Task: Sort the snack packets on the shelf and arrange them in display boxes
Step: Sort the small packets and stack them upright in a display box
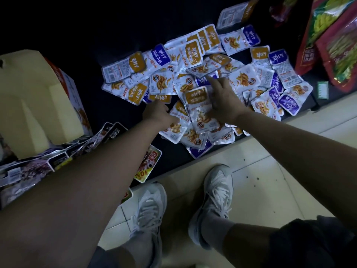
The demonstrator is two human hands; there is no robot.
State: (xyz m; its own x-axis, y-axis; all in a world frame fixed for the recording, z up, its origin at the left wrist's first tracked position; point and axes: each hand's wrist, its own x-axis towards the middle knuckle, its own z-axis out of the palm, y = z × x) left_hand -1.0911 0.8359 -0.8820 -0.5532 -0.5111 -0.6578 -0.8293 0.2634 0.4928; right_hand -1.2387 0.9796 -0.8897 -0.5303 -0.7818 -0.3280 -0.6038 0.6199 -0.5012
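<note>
A heap of small silver snack packets (pixel 193 74), some with orange labels and some with purple, lies on the dark shelf (pixel 116 31). My right hand (pixel 222 99) is over the middle of the heap. Its thumb holds a tilted orange-labelled packet (pixel 197 105), and its index finger reaches onto a purple packet (pixel 202 81). My left hand (pixel 158 113) is at the heap's left edge, its fingers curled down onto another orange-labelled packet (pixel 160 98). An open cardboard display box (pixel 38 97) with a pale inside stands at the left of the shelf.
Dark flat packets (pixel 58 157) lie spread in front of the box, and a red-labelled packet (pixel 148 163) sits by the shelf edge. Large red and green bags (pixel 332 39) stand at the right. Below are a tiled floor and my white shoes (pixel 218 194).
</note>
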